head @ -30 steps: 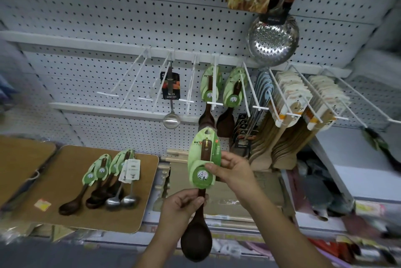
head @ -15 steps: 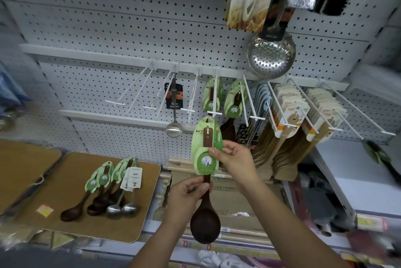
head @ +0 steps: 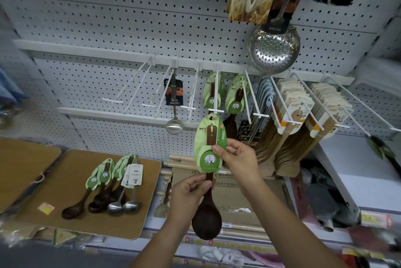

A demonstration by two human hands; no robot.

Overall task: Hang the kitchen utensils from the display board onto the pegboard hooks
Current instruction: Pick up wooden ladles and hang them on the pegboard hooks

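- The left hand (head: 191,189) is pinching the slim dark neck of a wooden spoon (head: 206,220) between thumb and curled fingers, just above its smooth oval bowl. Its forearm is rising from the bottom edge of the view.
- The right hand (head: 238,159) is pinching the right edge of the spoon's green card (head: 208,137), a glossy leaf-shaped sleeve with a round badge. The thumb is lying on the front and the other fingers are curling behind.
- The spoon is hanging upright in the air between both hands, bowl down, in front of the pegboard (head: 130,18), a white panel dotted with small round holes.
- The card's top is sitting just under the tip of a thin white wire hook (head: 217,111); whether they are touching cannot be told.
- Two more carded spoons (head: 211,92) are hanging on hooks right behind it.
- A shiny steel ladle (head: 174,125) is dangling on a hook to the left, and a round perforated skimmer (head: 273,50) is hanging higher on the right.
- The display board (head: 65,176), matte brown with rounded corners, is lying at lower left, well apart from the hands, carrying dark wooden spoons (head: 73,209) and two polished metal ladles (head: 123,204) side by side.
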